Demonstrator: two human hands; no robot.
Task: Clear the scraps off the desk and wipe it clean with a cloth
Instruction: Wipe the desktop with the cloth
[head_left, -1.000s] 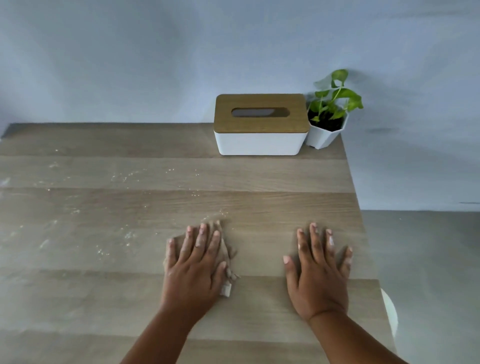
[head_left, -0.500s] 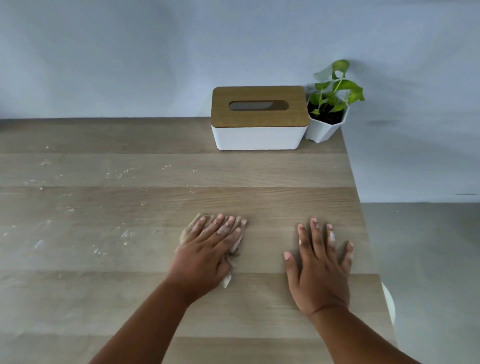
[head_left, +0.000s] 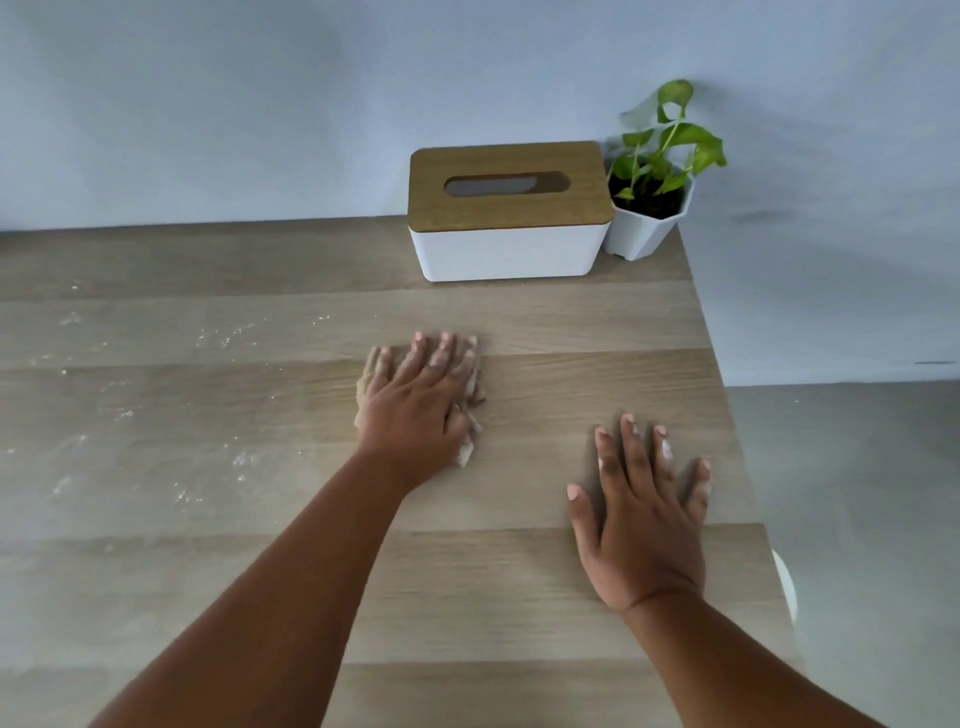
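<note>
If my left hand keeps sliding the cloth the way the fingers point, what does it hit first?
Probably the tissue box. The left hand presses the cloth with fingers aimed up toward the wall; bare desk lies between, though the exact line is uncertain.

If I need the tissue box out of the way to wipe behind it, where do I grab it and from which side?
Probably the tissue box by its two short ends, coming from above and in front. Its near face and left end are free, but the plant pot stands close against its right end, leaving little finger room there; gripping front and back may be tight too, since the wall looks near.
</note>
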